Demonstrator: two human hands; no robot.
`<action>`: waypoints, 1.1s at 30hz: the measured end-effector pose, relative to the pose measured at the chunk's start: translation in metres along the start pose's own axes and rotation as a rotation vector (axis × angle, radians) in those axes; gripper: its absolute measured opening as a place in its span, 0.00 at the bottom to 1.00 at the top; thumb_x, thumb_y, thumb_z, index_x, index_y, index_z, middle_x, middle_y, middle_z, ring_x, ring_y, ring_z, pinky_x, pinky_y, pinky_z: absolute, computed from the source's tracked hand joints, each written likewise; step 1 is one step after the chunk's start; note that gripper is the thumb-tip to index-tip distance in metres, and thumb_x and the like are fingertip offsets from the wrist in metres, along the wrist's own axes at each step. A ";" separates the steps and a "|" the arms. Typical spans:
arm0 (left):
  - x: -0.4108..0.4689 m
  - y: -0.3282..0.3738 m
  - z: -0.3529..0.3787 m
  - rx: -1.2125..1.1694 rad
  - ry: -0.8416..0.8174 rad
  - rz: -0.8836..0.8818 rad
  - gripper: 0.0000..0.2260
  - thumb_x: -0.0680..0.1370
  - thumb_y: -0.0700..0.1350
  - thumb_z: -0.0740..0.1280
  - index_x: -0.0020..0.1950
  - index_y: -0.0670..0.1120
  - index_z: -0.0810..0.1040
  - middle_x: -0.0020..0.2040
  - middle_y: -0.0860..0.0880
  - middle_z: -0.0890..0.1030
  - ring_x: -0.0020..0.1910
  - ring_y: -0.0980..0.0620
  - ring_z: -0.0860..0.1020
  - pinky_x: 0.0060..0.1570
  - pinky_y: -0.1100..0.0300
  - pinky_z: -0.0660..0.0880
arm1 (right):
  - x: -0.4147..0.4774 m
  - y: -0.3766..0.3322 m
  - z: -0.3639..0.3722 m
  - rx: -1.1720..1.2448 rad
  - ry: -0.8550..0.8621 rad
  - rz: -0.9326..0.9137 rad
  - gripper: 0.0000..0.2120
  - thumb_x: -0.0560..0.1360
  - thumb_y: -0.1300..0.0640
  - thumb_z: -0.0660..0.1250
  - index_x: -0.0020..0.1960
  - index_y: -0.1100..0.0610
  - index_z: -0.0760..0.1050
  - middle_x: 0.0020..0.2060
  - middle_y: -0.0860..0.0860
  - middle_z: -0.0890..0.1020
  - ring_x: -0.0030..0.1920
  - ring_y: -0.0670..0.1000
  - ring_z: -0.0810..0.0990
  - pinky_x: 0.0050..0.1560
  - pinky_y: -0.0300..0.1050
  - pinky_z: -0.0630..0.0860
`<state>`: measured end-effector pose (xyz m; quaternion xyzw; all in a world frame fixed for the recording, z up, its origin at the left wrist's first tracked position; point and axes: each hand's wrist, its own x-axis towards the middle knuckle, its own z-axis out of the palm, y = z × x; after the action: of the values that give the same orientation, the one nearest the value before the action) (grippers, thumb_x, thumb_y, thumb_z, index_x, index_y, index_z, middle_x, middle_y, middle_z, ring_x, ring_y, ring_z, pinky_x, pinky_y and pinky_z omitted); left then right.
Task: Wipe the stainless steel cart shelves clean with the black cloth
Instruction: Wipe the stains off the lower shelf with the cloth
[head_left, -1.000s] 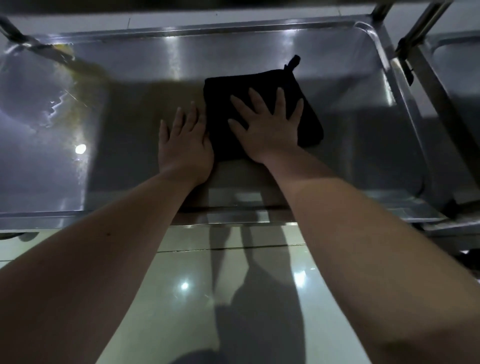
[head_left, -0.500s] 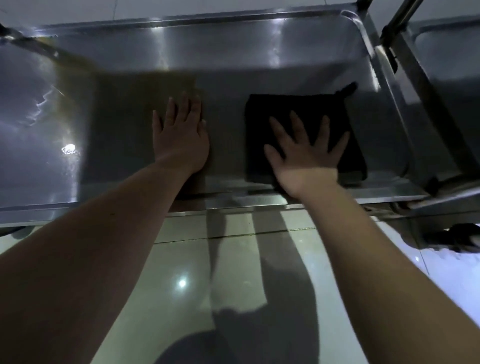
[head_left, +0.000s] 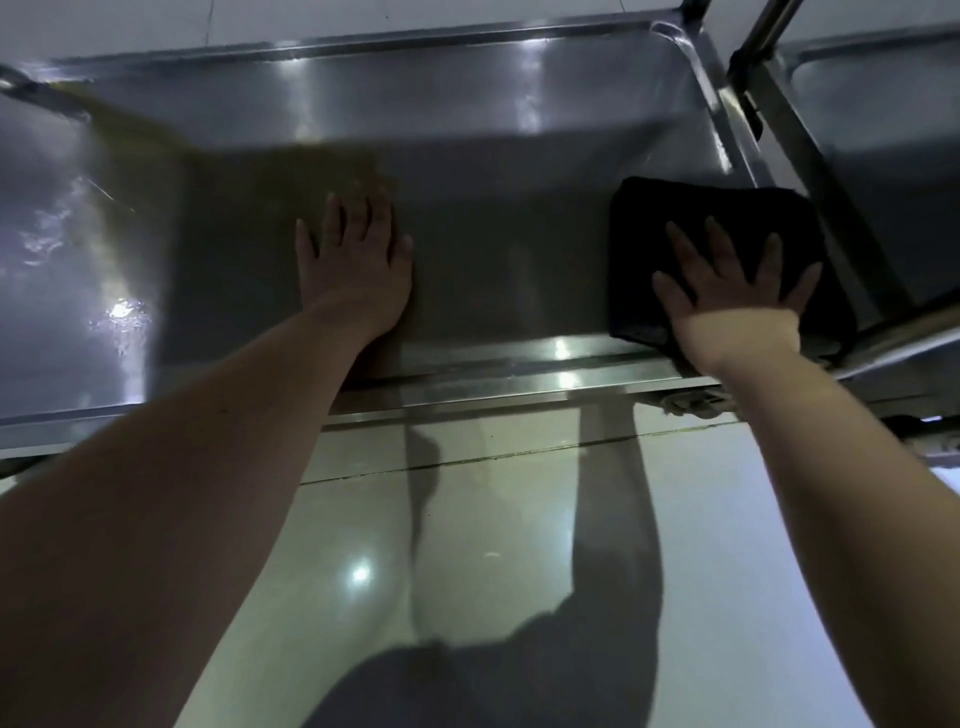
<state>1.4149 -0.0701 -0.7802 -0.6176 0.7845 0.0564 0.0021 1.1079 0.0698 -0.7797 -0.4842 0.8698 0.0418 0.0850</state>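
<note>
Hands are both flat and well apart in the head view, with nothing gripped. Left hand (head_left: 353, 265) lies palm down on the bare shelf (head_left: 493, 218) at centre left of the frame, fingers straight and pointing at the back wall. Right hand (head_left: 732, 306) is at centre right, fingers fanned out, pressing down on the cloth (head_left: 691, 208). The cloth is folded into a rough square and sits in the near right corner of the shelf, close to the right wall, with its near edge at the front rim (head_left: 467, 387).

My take on doing this bit well: corners are where gunk hides, so I'd push the cloth right into the bend where the shelf bottom meets the wall. Even palm pressure should make it drag flat instead of bunching. Then overlapping strokes toward the left, since the upper left of the shelf shows a yellowish smear (head_left: 130, 135). Can't tell if that's dirt or just a reflection. The left hand looks like a brace only, and it'd be in the way once the cloth comes across.

Pose: both forearms reach in long from the bottom of the frame over the glossy floor (head_left: 467, 519), and the right wrist crosses the rim. Another cart (head_left: 872, 104) sits just beside, upper right.
</note>
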 end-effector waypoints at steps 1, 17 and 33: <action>0.000 0.001 -0.001 -0.013 -0.006 0.000 0.26 0.83 0.56 0.46 0.80 0.50 0.47 0.81 0.49 0.47 0.79 0.46 0.44 0.74 0.42 0.39 | -0.002 -0.009 0.000 0.003 -0.001 0.004 0.26 0.78 0.32 0.43 0.74 0.30 0.40 0.79 0.40 0.45 0.77 0.64 0.40 0.70 0.72 0.36; -0.032 0.037 -0.031 -0.291 0.073 0.195 0.22 0.83 0.47 0.53 0.77 0.45 0.60 0.78 0.43 0.60 0.77 0.43 0.56 0.74 0.52 0.51 | -0.024 -0.142 -0.014 0.305 0.106 -0.209 0.25 0.82 0.45 0.49 0.78 0.41 0.51 0.78 0.42 0.53 0.79 0.57 0.45 0.74 0.66 0.43; -0.032 -0.029 -0.012 0.034 -0.061 0.098 0.23 0.79 0.65 0.41 0.75 0.70 0.46 0.79 0.60 0.46 0.79 0.52 0.43 0.69 0.31 0.37 | -0.016 -0.125 0.004 0.090 -0.010 -0.225 0.27 0.80 0.37 0.42 0.78 0.38 0.42 0.79 0.44 0.44 0.78 0.59 0.39 0.74 0.65 0.37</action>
<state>1.4510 -0.0473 -0.7687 -0.5764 0.8141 0.0620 0.0338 1.2225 0.0181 -0.7794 -0.5742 0.8106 -0.0048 0.1151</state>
